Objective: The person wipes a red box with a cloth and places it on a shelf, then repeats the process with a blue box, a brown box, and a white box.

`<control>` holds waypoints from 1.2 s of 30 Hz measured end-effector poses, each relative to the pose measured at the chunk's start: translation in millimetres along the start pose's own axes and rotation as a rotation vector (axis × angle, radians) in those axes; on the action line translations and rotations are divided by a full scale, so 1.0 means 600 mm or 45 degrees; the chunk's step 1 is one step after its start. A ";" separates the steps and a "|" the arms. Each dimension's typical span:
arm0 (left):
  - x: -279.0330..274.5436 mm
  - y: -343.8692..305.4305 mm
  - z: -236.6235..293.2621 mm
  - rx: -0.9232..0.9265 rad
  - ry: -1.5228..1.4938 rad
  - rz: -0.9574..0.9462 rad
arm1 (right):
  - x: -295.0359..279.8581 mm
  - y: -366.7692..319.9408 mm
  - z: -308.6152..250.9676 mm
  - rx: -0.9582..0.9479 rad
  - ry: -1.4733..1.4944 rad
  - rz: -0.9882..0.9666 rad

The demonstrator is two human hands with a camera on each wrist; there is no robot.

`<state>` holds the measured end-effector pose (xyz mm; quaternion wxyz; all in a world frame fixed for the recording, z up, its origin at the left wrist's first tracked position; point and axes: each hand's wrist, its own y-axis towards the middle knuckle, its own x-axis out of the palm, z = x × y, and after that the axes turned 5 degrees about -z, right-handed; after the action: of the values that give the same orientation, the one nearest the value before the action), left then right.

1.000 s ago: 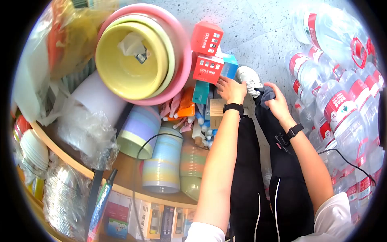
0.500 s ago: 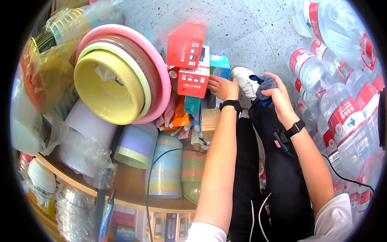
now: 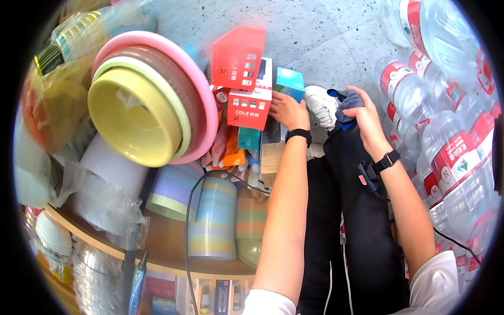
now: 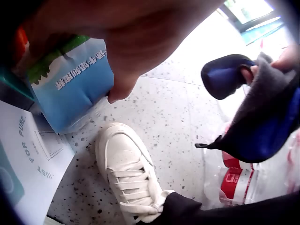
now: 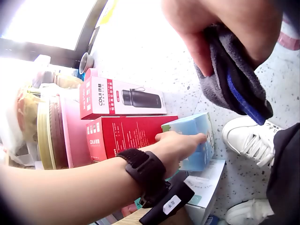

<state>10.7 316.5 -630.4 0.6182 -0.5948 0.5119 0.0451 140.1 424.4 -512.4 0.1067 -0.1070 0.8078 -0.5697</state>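
My left hand (image 3: 289,110) grips a blue box (image 4: 72,93); in the left wrist view the thumb lies along its near side, the other fingers across its far side. Green and white print shows on the box. Left of that hand, two red-and-white bottle boxes stand stacked, the lower red box (image 3: 248,111) right by the fingers. My right hand (image 3: 369,131) holds a folded grey-and-blue fabric piece (image 5: 232,79) with dark edging, between thumb and fingers. It hangs over the floor near a white shoe (image 4: 125,168). The fabric's exact kind cannot be made out.
Nested basins (image 3: 202,126) stand left of the boxes. Stacked plastic bowls (image 3: 212,210) lie on the curved wooden shelf (image 3: 163,241). Large water bottles (image 3: 451,157) crowd the right side. A white box (image 4: 30,150) sits by the blue one. A black cable (image 3: 188,226) crosses the shelf.
The blue box has shifted away from the red boxes, with my left hand at it. The view has turned, so basins and boxes sit further left. My right hand keeps the fabric.
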 end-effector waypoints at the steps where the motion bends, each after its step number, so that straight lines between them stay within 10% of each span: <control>1: -0.007 -0.013 -0.003 0.080 0.073 0.156 | -0.001 -0.005 -0.002 -0.002 -0.002 -0.010; 7: -0.106 -0.095 -0.006 0.329 -0.217 0.103 | 0.010 -0.046 -0.043 -0.346 -0.104 0.212; 11: -0.169 -0.177 -0.034 0.427 -0.711 0.236 | 0.020 -0.088 -0.080 -0.720 -0.203 -0.066; 21: -0.272 -0.390 -0.157 0.490 -1.150 0.437 | 0.094 -0.271 -0.109 -0.897 -0.804 -0.528; 27: -0.307 -0.482 -0.261 0.451 -1.130 0.399 | 0.116 -0.340 -0.086 -0.314 -0.792 -0.327; 36: -0.358 -0.545 -0.418 0.256 -1.187 0.524 | 0.200 -0.577 -0.053 -0.770 -0.991 -0.926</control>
<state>-18.6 144.9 -199.2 0.8131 -0.3361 0.2902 0.3765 33.9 304.2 -181.4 0.1577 -0.6017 0.7472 -0.2342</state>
